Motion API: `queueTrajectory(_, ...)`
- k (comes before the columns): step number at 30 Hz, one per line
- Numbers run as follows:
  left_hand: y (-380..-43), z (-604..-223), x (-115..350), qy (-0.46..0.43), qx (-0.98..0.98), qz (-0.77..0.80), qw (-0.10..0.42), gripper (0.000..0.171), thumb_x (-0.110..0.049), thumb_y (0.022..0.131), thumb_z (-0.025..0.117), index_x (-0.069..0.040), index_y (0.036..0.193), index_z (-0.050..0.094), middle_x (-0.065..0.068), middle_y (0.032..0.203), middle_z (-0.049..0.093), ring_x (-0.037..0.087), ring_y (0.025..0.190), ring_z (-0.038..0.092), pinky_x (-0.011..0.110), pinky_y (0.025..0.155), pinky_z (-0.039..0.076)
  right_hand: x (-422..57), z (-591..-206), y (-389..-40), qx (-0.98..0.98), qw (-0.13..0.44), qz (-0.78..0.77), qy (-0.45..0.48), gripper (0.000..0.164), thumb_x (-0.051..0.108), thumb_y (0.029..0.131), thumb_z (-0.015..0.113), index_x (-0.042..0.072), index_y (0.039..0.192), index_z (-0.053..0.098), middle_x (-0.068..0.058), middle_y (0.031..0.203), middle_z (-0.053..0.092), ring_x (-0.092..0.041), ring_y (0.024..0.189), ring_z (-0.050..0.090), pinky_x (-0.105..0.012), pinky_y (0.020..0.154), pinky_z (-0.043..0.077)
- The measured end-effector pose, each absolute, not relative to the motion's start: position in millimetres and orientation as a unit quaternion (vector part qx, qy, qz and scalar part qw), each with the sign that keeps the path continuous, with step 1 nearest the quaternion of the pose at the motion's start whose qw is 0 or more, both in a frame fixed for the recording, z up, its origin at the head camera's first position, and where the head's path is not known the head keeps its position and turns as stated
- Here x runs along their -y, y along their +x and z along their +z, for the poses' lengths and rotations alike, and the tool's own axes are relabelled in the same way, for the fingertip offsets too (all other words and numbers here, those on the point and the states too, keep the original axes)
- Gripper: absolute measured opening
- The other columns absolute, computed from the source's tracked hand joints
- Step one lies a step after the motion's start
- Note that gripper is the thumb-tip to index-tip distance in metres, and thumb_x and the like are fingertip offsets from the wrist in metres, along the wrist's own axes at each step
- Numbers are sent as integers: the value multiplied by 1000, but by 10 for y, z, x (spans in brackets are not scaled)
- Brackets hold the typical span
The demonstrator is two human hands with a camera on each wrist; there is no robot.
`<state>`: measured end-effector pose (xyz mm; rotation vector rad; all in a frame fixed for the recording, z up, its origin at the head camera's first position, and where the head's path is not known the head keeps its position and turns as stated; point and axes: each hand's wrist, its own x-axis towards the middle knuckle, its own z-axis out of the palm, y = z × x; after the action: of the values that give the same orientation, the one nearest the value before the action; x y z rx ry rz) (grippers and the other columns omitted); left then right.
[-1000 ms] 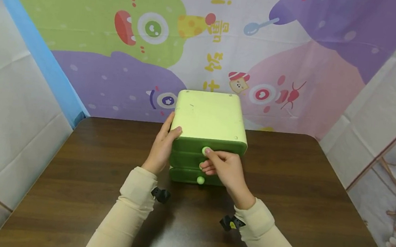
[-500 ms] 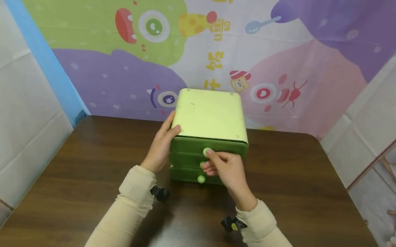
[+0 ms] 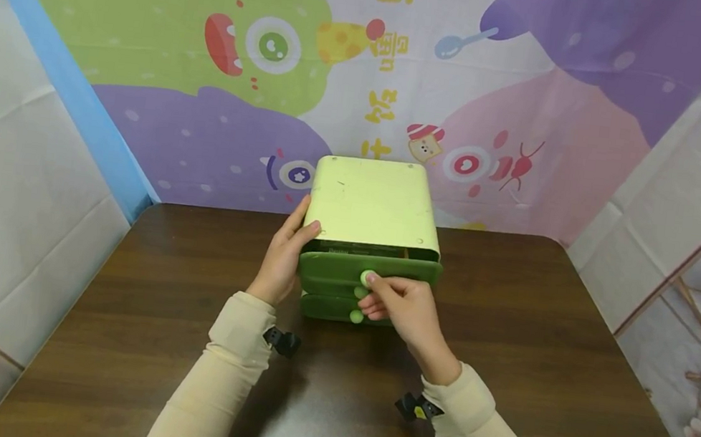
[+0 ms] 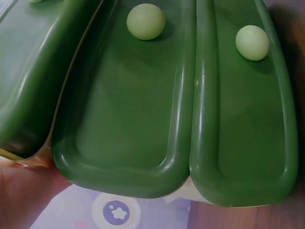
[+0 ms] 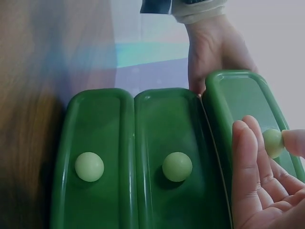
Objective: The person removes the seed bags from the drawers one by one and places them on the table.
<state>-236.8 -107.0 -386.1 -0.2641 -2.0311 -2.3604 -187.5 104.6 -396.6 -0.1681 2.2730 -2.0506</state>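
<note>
A small drawer cabinet [image 3: 373, 203] with a pale yellow-green shell and three dark green drawers stands on the table. My right hand [image 3: 407, 315] pinches the round light green knob [image 5: 272, 143] of the top drawer [image 3: 328, 272] between thumb and fingers. That drawer is pulled slightly out, and a narrow gap under the shell's front edge shows something dark inside. The middle drawer [image 4: 128, 105] and bottom drawer [image 4: 248, 114] are closed. Against the cabinet's left side lies my left hand [image 3: 281, 261], fingers extended along the wall and thumb at the top front corner.
The brown wooden table [image 3: 506, 337] extends on both sides of the cabinet. Right behind it hangs a cartoon-printed cloth [image 3: 216, 145]. Pale wall panels [image 3: 15, 137] flank the table. A small black camera is strapped to each wrist.
The top drawer has slid out toward me, opening a gap below the cabinet's top edge. My right hand has moved back with the knob. The left hand stays on the side.
</note>
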Motion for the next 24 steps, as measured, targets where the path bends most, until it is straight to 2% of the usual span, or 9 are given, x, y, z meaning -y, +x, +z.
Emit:
queueTrajectory(5,-2373,-3880,1089,-81,661,-746,8,64,-32,101,53,-33,156,23,-13,163,17,10,152,9,43,124,15,-1056,-3955,-1798,-743,40,-665,-59,44,33,93,68,-11,97,73,-6,70,73,-16,63,71,-33,61,60)
queueTrajectory(12,-2391,-3904,1116,-97,658,-747,10,67,-32,101,54,-28,158,20,-12,164,16,9,152,8,41,124,14,-1078,-3959,-1706,-742,46,-666,-66,41,36,92,68,-5,95,75,-8,71,73,-18,64,71,-35,62,61)
queueTrajectory(20,-2385,-3929,1154,-112,669,-735,0,66,-37,100,54,-36,156,19,-14,163,16,9,151,13,39,123,20,-1085,-3962,-1603,-747,46,-660,-72,38,35,93,67,-1,93,77,-12,73,74,-18,64,71,-35,61,61)
queueTrajectory(24,-2384,-3928,1156,-114,670,-734,-3,67,-37,100,55,-33,157,18,-13,163,16,10,151,14,38,123,20,-1095,-3963,-1572,-747,43,-659,-74,37,34,93,67,-2,90,77,-13,73,74,-18,64,71,-34,61,60)
